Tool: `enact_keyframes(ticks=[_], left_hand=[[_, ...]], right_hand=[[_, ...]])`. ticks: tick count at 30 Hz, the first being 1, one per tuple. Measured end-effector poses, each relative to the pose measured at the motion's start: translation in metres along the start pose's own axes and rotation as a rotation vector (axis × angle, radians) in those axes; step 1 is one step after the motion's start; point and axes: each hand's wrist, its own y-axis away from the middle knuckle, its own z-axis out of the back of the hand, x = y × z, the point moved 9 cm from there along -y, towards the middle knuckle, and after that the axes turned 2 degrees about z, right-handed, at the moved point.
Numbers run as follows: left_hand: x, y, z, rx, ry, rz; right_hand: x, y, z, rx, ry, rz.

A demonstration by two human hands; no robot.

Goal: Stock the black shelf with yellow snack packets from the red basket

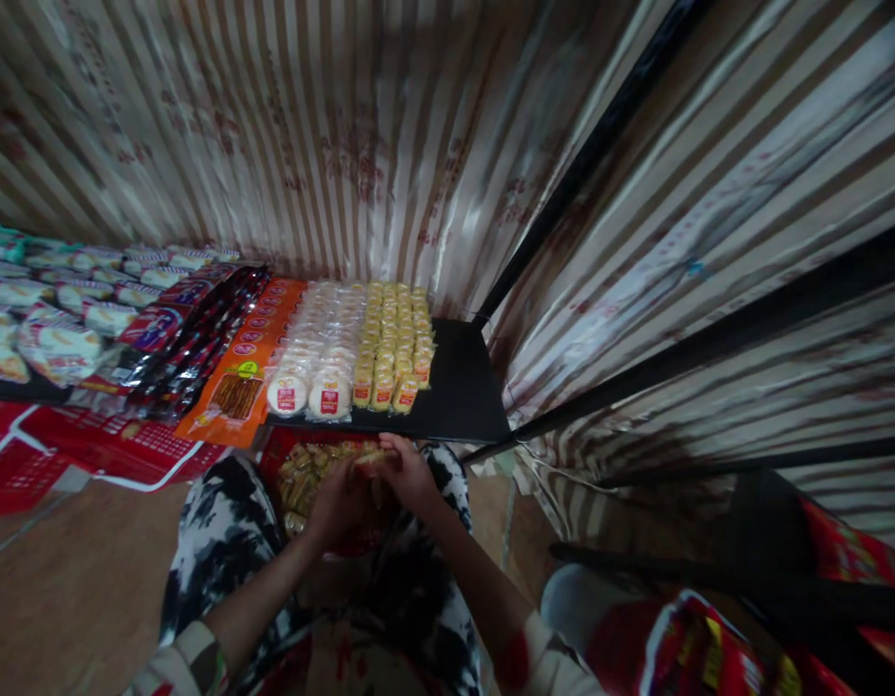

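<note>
Both my hands meet above a red basket point(272, 447) between my knees. It holds many small yellow-wrapped snacks point(300, 476). My left hand point(340, 505) is closed around a yellow-wrapped snack point(370, 462), its fingers mostly hidden from above. From the other side my right hand point(410, 476) pinches the same snack, thumb and fingers together. Just beyond them, rows of matching yellow packets point(393, 338) stand on a black shelf point(462, 387). Beside those rows are clear-wrapped round white crackers point(308, 382).
Left along the shelf lie an orange snack bag point(248, 362), dark shiny packets point(190, 338) and white packets point(63, 338). A red basket point(121, 445) sits below at left. Black poles point(599, 155) and striped curtain sheeting point(309, 126) border the right and back. Red packages point(701, 648) lie at lower right.
</note>
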Motion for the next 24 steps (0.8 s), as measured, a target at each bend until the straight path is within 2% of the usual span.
enact_keyframes(ticks=[5, 7, 11, 17, 21, 24], left_hand=[[-0.024, 0.0, 0.0, -0.096, 0.064, -0.001], [-0.038, -0.001, -0.005, -0.09, 0.06, -0.008], [-0.068, -0.006, -0.023, -0.079, 0.081, -0.071], [-0.099, -0.019, -0.045, -0.138, 0.049, -0.154], [-0.118, -0.024, -0.056, -0.133, 0.051, -0.238], [-0.126, -0.028, -0.065, -0.117, 0.036, -0.31]], right_hand=[[-0.009, 0.018, 0.021, -0.138, -0.123, -0.101], [-0.011, 0.023, 0.025, -0.166, -0.194, -0.115], [-0.018, 0.028, 0.044, -0.307, -0.286, -0.136], [-0.03, 0.004, 0.082, -0.35, -0.303, -0.074], [-0.028, -0.019, 0.112, -0.38, -0.145, -0.017], [-0.024, -0.034, 0.122, -0.376, -0.022, -0.005]])
